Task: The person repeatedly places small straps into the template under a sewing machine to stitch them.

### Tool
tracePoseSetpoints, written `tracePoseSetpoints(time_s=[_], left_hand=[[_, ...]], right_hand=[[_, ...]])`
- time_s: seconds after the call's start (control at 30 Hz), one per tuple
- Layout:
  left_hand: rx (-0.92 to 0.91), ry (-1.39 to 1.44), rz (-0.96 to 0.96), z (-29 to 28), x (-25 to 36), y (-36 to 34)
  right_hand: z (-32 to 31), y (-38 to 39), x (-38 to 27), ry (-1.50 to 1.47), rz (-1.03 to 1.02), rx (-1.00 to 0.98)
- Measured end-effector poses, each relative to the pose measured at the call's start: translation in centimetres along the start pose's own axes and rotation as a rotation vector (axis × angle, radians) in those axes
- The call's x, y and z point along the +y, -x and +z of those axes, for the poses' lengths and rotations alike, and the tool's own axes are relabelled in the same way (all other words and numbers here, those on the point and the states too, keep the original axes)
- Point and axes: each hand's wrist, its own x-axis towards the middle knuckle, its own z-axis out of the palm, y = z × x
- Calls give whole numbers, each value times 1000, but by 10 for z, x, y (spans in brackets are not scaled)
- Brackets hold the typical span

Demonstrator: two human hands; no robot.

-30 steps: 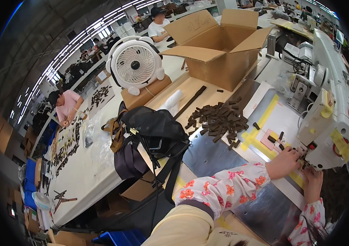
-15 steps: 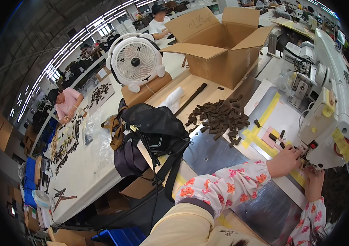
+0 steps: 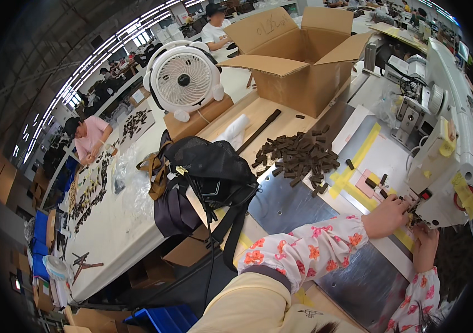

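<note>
My left hand (image 3: 386,217) reaches in beside the head of a white sewing machine (image 3: 441,191), its fingers bent and pressed together by the needle area. Close to it on the right, my right hand (image 3: 425,247) is raised against the machine's lower front with curled fingers. The fingertips and whatever they pinch are hidden by the hands and the machine. A few short dark brown strips (image 3: 370,183) lie just beyond my left hand on the machine bed, by a small pink patch. Farther left, a heap of similar dark brown strips (image 3: 297,158) spreads over the table.
An open cardboard box (image 3: 303,83) stands at the back. Left of the heap lie a black mesh bag (image 3: 211,166) with straps and a white roll (image 3: 233,131). A white fan (image 3: 183,80) rests on a carton. Co-workers (image 3: 89,139) sit at other tables.
</note>
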Motion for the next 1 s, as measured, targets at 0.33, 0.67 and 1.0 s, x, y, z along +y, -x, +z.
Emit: tracePoseSetpoints(time_s=[0.33, 0.67, 1.0], left_hand=[[40, 9, 1, 2, -1, 0], [-70, 81, -90, 10, -2, 0], [-252, -23, -283, -33, -26, -12]], right_hand=[[0, -1, -7, 4, 33, 12], [18, 7, -4, -170, 193, 136], [14, 8, 4, -93, 47, 247]])
